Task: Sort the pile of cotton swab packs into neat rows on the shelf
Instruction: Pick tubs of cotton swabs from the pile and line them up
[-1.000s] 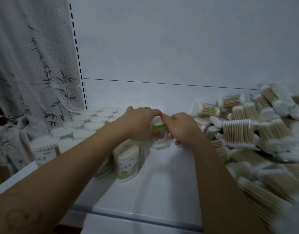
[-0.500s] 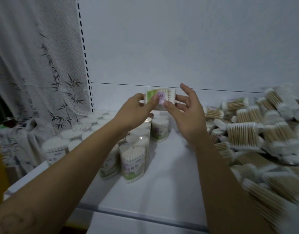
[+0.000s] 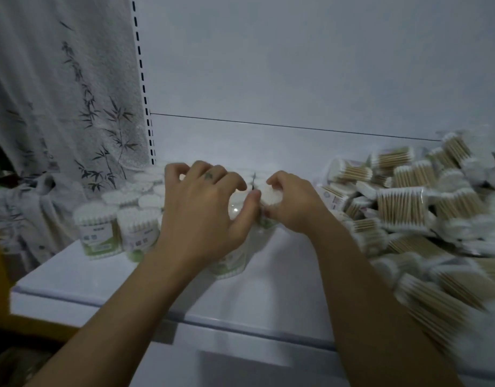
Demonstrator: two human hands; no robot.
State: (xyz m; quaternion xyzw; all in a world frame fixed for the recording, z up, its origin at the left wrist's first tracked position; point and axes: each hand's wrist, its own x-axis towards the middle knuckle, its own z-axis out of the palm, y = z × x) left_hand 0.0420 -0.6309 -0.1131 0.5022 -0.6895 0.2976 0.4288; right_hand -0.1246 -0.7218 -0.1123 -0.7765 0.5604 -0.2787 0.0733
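Note:
Upright cotton swab packs (image 3: 116,222) stand in rows on the left part of the white shelf (image 3: 285,277). A loose pile of swab packs (image 3: 402,208) covers the shelf's right side. My right hand (image 3: 293,205) grips an upright pack (image 3: 271,195) by its white top, set down at the right end of the rows. My left hand (image 3: 204,210) curls over the neighbouring pack (image 3: 236,203), thumb against the pack my right hand holds. Another upright pack (image 3: 229,263) shows below my left palm, mostly hidden.
A white towel with bamboo print (image 3: 67,107) hangs at the left, beside the perforated shelf upright (image 3: 143,79). The white back panel (image 3: 296,65) rises behind the shelf. The shelf's front edge (image 3: 184,317) runs below my forearms.
Half a second ago both hands held one pack up in the air. Now they have come down and the pack stands upright at the end of the rows.

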